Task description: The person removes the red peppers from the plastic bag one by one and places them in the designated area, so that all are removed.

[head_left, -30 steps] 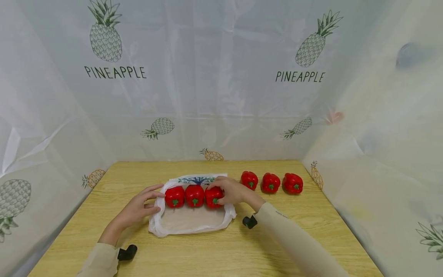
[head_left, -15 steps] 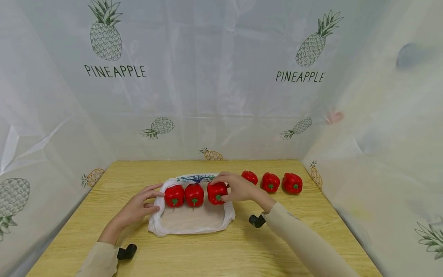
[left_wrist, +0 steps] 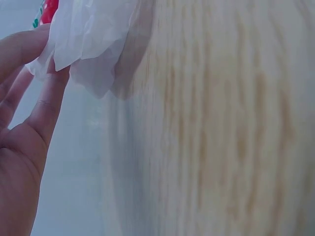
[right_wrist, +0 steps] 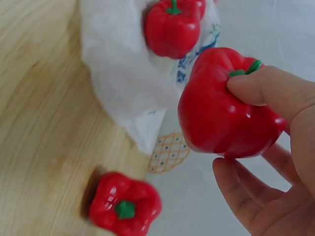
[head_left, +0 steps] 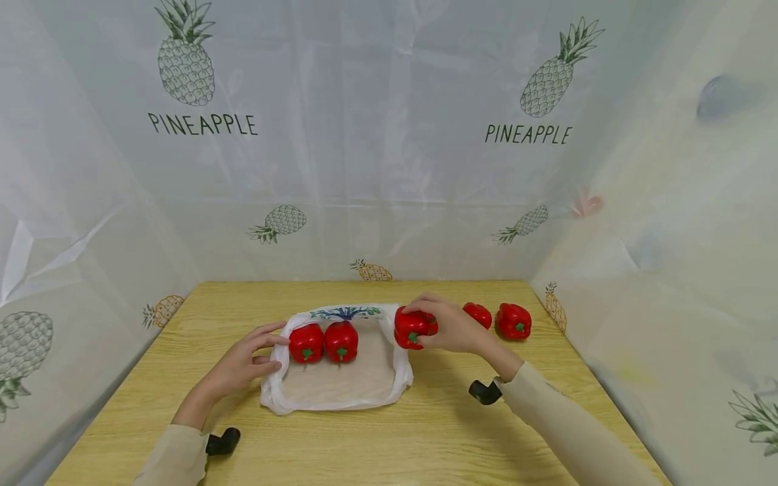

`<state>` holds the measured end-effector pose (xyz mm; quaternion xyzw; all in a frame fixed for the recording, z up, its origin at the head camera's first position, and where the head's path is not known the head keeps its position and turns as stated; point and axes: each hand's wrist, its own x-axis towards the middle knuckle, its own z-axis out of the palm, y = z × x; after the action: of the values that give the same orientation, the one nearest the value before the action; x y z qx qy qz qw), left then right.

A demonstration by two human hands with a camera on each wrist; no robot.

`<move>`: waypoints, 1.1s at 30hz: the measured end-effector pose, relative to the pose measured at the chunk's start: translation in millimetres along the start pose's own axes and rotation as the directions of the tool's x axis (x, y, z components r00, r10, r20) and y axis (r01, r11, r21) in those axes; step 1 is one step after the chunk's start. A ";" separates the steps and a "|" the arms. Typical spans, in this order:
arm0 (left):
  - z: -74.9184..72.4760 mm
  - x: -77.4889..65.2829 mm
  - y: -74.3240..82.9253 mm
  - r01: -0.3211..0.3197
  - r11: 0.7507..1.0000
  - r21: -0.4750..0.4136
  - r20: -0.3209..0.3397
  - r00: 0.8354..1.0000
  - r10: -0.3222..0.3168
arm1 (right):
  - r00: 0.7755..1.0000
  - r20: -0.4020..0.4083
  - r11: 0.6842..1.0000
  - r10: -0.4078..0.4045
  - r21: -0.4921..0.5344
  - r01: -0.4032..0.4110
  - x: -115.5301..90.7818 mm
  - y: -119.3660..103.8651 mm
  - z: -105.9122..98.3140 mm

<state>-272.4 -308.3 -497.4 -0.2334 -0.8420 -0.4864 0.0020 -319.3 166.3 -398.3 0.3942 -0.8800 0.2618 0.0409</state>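
Note:
My right hand holds a red bell pepper with a green stem, thumb by the stem and fingers underneath, at the bag's right rim. Two red bell peppers sit side by side in the back left of a white bag with a blue and green tree print. At the bag's left rim, my left hand holds the edge; in the left wrist view, the white folds lie between thumb and fingers. Several fingertips are partly hidden.
Right of the bag, a row of red bell peppers stands on the wooden table; my right hand partly covers the row's left end. One loose pepper shows in the right wrist view. A pineapple-print curtain surrounds the table.
My right hand has lifted the rightmost pepper out of its place in the bag and carried it right to the rim. My left hand has stayed at the left rim.

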 end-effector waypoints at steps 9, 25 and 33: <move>-0.1 -0.7 1.3 0.004 1.000 0.005 -0.004 1.000 -0.004 | 0.998 -0.065 0.999 0.003 -0.045 -0.006 -27.1 21.1 -3.7; 0.1 -1.0 2.6 0.005 1.000 -0.001 -0.004 1.000 -0.005 | 0.997 -0.053 0.997 0.055 -0.047 -0.057 -52.7 35.9 -4.4; 0.0 -1.1 1.7 0.003 1.000 -0.001 -0.004 1.000 -0.003 | 0.997 -0.056 0.997 0.059 -0.050 -0.062 -59.3 41.9 1.9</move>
<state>-270.7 -308.0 -496.2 -0.2313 -0.8421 -0.4872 0.0030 -308.4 228.4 -434.5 0.3589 -0.8966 0.2505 0.0669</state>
